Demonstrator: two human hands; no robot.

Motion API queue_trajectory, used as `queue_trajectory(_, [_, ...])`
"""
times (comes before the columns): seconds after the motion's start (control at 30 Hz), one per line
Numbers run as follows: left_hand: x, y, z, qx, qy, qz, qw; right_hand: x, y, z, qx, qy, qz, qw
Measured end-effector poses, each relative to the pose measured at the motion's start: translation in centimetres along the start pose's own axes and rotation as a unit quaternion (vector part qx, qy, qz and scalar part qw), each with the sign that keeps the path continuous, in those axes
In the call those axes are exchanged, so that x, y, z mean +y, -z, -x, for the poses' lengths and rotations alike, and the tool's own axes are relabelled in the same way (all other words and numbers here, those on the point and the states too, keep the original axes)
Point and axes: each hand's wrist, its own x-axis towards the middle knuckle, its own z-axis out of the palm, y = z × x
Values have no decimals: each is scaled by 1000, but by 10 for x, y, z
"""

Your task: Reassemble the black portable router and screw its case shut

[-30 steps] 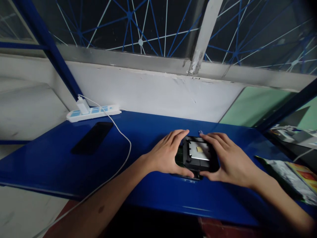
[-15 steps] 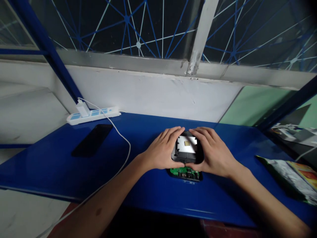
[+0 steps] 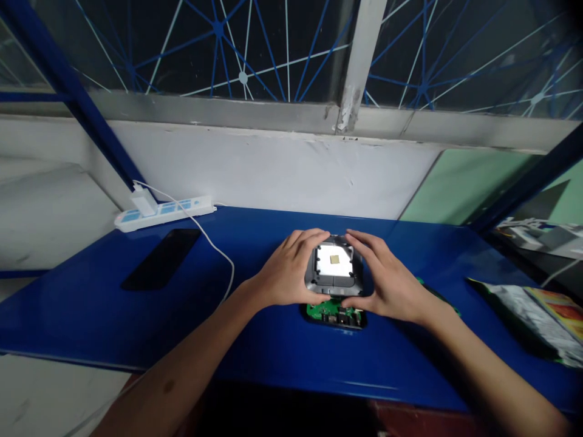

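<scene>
Vs. 1 s ago, the squarish black plastic shell (image 3: pixel 313 283) has shifted left, & the green circuit board (image 3: pixel 316 312) now shows at its near side. Shell's inner face is toward the camera, w/ a silvery metal plate (image 3: pixel 324 267) & small tan square pad (image 3: pixel 334 260) in the middle.

Left hand (image 3: pixel 288 270): part-curled, fingers along the shell's left/far edge, thumb at the near edge, so it has hold of it. Right hand (image 3: pixel 388 282): curved wider around the right side, fingertips at the far corner, thumb by the near edge; grip looks lighter. Prob. held by the rim b/c that keeps fingers off plate & pad, & two sides keep it level.

Board sits in a dark casing on the blue worktop (image 3: pixel 282 358), partly under the shell; prob. kept close for easy line-up. Another dark, green-edged item (image 3: pixel 421 281) is mostly hidden by the right forearm. Black phone (image 3: pixel 159 260) & white power strip (image 3: pixel 180 207) lie off left, shiny foil packet (image 3: pixel 519 306) off right, all well apart from the hands.
</scene>
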Motion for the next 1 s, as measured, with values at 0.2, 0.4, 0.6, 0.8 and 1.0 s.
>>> queue_trajectory(0.2, [-3, 2, -1, 2, -19, -7, 1000, 0, -1, 2, -1, -27, -16, 1000])
queue_trajectory(0.4, [-5, 2, 0, -8, -23, -5, 1000, 0, -8, 1, 29, -35, -46, 998])
queue_trajectory(0.6, [-2, 5, -1, -17, -12, -8, 1000, -1, -9, 2, 39, -41, -69, 996])
queue_trajectory(0.8, [0, 7, -1, -26, -6, -15, 1000, 0, -8, 1, 35, -47, -79, 995])
queue_trajectory(1.0, [-1, 7, -1, -26, -8, -20, 999, 0, -9, 2, 30, -49, -86, 995])
